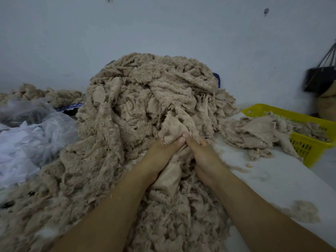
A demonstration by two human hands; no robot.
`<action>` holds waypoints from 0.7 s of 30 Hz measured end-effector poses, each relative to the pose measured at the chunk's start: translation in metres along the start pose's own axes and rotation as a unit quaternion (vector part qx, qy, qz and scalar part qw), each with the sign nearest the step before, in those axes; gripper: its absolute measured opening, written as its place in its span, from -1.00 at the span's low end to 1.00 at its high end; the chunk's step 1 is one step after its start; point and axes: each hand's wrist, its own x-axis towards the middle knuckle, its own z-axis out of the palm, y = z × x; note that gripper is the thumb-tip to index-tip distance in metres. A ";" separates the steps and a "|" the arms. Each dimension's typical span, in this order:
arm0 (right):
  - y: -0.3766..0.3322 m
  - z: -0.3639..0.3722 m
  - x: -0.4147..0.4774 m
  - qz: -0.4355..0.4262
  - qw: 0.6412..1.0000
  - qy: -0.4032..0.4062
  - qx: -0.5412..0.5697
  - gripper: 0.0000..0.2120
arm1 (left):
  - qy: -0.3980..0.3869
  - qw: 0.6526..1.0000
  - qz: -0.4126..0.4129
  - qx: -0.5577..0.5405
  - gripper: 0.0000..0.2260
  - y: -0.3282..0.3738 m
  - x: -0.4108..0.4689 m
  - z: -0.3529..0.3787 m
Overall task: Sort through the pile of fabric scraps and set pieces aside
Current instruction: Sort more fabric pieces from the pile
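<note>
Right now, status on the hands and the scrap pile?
One beige scrap pinched by left hand, right hand, on the pile. Rightward, sorted pieces at yellow basket. Nothing blocking.

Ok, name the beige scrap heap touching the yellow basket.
The small right-hand heap, draped over the rim of the yellow basket; the big central pile and far-left heap lie apart.

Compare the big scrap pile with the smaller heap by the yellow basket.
The big scrap pile rises tall; the smaller heap lies low, partly over the rim of the yellow basket. The big scrap pile shows mostly shaggy fleece; the smaller heap shows more smooth backing. The left hand and right hand grip a piece of the big scrap pile; nothing touches the smaller heap. Both are beige.
</note>
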 end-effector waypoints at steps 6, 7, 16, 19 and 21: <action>0.002 0.004 0.006 0.025 0.998 0.038 0.041 -0.51 | -0.009 0.997 0.036 0.072 -0.85 0.004 -0.003 0.002; 0.002 0.001 0.007 0.024 0.998 0.043 0.050 -0.66 | -0.020 0.996 0.035 0.077 -0.86 0.005 -0.004 0.003; -0.001 0.000 0.008 -0.019 0.993 0.118 0.008 -0.80 | -0.040 0.999 -0.001 0.002 -0.75 0.009 -0.006 0.008; -0.001 -0.003 0.008 -0.020 0.992 0.124 0.007 -0.81 | -0.067 0.997 -0.019 -0.012 -0.73 0.013 -0.010 0.007; -0.007 -0.016 0.012 -0.001 0.985 0.166 0.036 -0.78 | -0.092 0.994 -0.029 -0.059 -0.76 0.019 -0.011 0.004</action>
